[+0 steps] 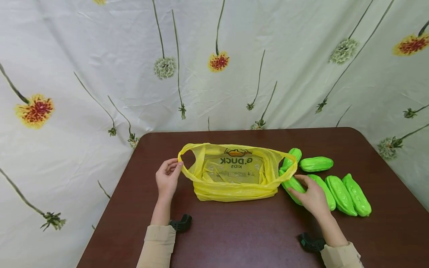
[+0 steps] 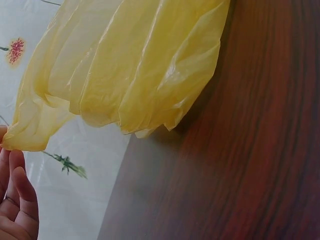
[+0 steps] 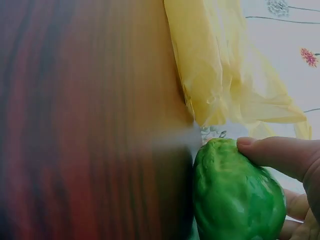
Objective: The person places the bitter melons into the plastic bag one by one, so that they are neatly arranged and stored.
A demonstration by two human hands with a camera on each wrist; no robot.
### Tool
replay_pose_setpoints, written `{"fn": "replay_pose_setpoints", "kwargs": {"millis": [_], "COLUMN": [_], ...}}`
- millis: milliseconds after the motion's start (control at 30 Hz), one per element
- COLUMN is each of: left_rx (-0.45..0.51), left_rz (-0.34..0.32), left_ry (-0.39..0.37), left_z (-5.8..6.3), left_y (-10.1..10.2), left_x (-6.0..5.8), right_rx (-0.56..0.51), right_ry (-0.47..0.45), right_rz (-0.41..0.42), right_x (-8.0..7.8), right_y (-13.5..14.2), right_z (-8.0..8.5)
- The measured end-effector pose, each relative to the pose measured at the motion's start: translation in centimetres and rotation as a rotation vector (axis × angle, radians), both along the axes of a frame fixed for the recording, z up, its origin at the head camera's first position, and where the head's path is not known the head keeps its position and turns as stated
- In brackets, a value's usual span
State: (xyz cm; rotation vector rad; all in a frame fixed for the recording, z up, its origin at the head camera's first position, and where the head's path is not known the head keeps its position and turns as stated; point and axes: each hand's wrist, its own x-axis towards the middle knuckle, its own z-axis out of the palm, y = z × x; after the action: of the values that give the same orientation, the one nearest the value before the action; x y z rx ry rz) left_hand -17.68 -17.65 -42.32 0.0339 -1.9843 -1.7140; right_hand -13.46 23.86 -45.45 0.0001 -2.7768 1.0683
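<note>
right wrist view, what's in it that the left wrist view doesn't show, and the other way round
Only the right wrist view: the right hand, its thumb against a glossy green oblong vegetable-like piece.

Only the left wrist view: the left hand, pinching one handle of a thin yellow plastic bag.

Both: that bag, the dark reddish-brown wood-grain table and the flower-printed white cloth.
</note>
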Motion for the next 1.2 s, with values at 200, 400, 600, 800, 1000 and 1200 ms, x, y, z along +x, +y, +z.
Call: {"fn": "replay_pose_setpoints", "kwargs": {"millis": [200, 400, 600, 800, 1000, 1200], "left_rx": [0.004, 0.009, 0.008, 0.008, 0.009, 0.029], "left_rz": [0.002, 0.002, -0.003, 0.0, 0.001, 0.029], "left_ry": [0.005, -0.002, 0.006, 0.005, 0.033, 0.046], "left_z": [-0.2, -0.2, -0.2, -0.1, -0.3, -2.1], "left_y": [-0.1, -0.2, -0.2, -0.2, -0.3, -1.3], "left_x": [-0.1, -0.1, -0.1, -0.1, -0.2, -1.3], "right_rx": [-0.009, -0.023, -0.061, -0.103, -0.168, -0.246], "right_ry": [-0.016, 0.015, 0.032, 0.039, 0.032, 0.031], "right_rz": [-0.018, -0.036, -0.053, -0.09, -0.135, -0.173], "right_x": [0.0, 0.0, 0.0, 0.0, -0.2, -0.2], "right_y": [0.1, 0.1, 0.1, 0.1, 0.4, 0.6], "right_z": [-0.1, -0.1, -0.1, 0.1, 0.3, 1.1]}}
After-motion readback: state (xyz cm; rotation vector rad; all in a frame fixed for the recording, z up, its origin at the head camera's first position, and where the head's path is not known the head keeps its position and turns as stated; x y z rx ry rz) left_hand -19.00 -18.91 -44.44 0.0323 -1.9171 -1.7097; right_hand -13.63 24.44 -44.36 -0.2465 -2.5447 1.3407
